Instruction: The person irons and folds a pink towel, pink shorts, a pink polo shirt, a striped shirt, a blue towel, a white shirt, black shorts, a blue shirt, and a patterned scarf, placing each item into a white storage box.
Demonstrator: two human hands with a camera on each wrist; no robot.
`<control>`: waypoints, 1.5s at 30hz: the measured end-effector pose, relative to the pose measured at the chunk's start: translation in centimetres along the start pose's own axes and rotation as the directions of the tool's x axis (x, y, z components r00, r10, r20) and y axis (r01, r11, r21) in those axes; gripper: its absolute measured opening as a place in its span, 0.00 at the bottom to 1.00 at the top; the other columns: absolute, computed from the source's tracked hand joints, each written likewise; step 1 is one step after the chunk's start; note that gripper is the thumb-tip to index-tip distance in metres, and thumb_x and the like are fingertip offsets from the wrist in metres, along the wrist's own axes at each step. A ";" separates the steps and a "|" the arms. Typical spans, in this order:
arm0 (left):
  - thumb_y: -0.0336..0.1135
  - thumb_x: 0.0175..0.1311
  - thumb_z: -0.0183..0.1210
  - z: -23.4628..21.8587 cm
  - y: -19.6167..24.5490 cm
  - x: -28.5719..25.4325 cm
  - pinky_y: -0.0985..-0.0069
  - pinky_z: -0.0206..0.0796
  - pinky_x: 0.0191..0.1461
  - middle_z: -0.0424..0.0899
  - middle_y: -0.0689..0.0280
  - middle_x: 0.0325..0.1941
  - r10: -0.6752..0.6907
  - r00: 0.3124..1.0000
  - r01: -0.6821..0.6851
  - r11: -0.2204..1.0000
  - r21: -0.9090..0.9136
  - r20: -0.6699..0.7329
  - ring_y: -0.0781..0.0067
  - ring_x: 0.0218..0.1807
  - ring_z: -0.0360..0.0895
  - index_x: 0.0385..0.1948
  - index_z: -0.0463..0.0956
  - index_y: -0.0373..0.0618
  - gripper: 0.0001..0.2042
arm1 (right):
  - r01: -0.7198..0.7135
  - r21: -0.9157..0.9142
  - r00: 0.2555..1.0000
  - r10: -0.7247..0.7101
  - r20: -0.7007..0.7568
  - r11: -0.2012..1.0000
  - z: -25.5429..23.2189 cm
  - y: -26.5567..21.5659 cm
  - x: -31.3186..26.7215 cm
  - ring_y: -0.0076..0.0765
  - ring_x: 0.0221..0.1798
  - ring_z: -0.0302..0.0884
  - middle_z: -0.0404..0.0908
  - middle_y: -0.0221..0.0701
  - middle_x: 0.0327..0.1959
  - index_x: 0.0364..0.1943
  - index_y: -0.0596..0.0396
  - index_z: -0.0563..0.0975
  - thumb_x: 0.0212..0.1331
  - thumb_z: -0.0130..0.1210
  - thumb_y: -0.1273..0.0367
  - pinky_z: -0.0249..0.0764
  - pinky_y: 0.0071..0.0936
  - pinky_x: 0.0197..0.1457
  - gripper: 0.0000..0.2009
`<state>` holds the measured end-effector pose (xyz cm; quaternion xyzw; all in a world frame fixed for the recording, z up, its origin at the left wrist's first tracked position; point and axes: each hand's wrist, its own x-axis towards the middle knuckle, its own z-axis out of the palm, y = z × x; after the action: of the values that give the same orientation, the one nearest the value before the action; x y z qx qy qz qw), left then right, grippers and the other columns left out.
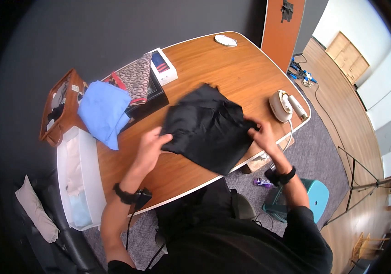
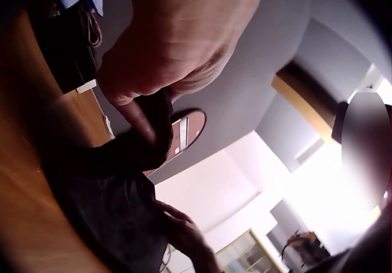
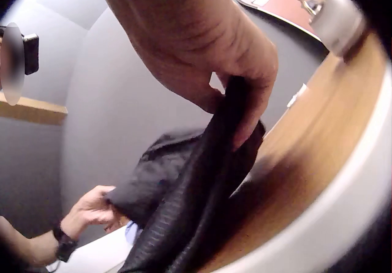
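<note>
A black cloth (image 1: 207, 128) with a slight sheen and creases spans the space between both hands over the wooden table (image 1: 245, 68). My left hand (image 1: 149, 147) pinches its left edge between thumb and fingers; in the left wrist view that hand (image 2: 177, 59) has the dark fabric (image 2: 116, 205) hanging below it. On the other side my right hand (image 1: 264, 135) grips the right edge, and the right wrist view shows this hand (image 3: 214, 59) with folded fabric (image 3: 190, 193) between thumb and fingers. The near corner of the cloth reaches past the table's front edge.
Left on the table are a blue folded cloth (image 1: 103, 107), a patterned cloth (image 1: 136, 80), a white box (image 1: 162, 66), a brown basket (image 1: 70, 91) and a white bin (image 1: 97, 192). A white garment steamer (image 1: 279, 105) stands right. A teal stool (image 1: 315, 196) is below.
</note>
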<state>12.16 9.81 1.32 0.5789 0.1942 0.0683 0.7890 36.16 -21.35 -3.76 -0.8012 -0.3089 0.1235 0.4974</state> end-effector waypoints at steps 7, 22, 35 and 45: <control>0.25 0.71 0.59 -5.5 -6.9 -7.9 0.75 0.81 0.47 0.87 0.60 0.46 -0.194 0.978 0.210 0.906 0.368 -0.081 0.74 0.43 0.86 0.63 0.70 0.36 0.20 | 0.152 -0.338 0.979 -0.188 -0.077 0.929 -4.5 -3.6 9.2 0.59 0.52 0.83 0.83 0.49 0.46 0.60 0.57 0.79 0.59 0.59 0.78 0.79 0.46 0.57 0.22; 0.39 0.65 0.68 0.6 -2.3 -0.3 0.56 0.60 0.77 0.67 0.46 0.74 0.362 0.882 -0.414 0.287 0.864 0.302 0.42 0.72 0.68 0.73 0.62 0.36 0.36 | 0.286 -0.740 0.948 -0.292 0.126 0.609 3.6 -2.4 -4.6 0.63 0.77 0.58 0.62 0.54 0.74 0.72 0.55 0.68 0.65 0.63 0.50 0.56 0.64 0.77 0.37; 0.41 0.59 0.70 4.5 -2.1 15.6 0.59 0.67 0.63 0.80 0.56 0.42 0.114 0.875 -0.484 0.200 0.852 0.470 0.52 0.56 0.75 0.52 0.79 0.41 0.21 | 0.004 -0.450 0.994 -0.053 -0.097 0.893 0.0 1.5 4.5 0.63 0.65 0.76 0.81 0.58 0.58 0.67 0.68 0.69 0.51 0.76 0.58 0.73 0.48 0.67 0.43; 0.50 0.75 0.57 5.5 -1.1 16.1 0.44 0.72 0.48 0.86 0.40 0.41 0.239 0.946 -0.282 0.267 0.922 0.220 0.35 0.49 0.83 0.54 0.73 0.42 0.20 | -0.176 -0.330 0.981 0.137 -0.138 0.927 -0.5 2.6 6.8 0.60 0.68 0.76 0.79 0.59 0.62 0.68 0.62 0.72 0.61 0.64 0.69 0.71 0.44 0.72 0.29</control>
<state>28.87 9.95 -1.95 0.9535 0.0852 0.0597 0.2828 42.69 -18.31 -5.02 -0.9030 -0.2321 0.0624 0.3562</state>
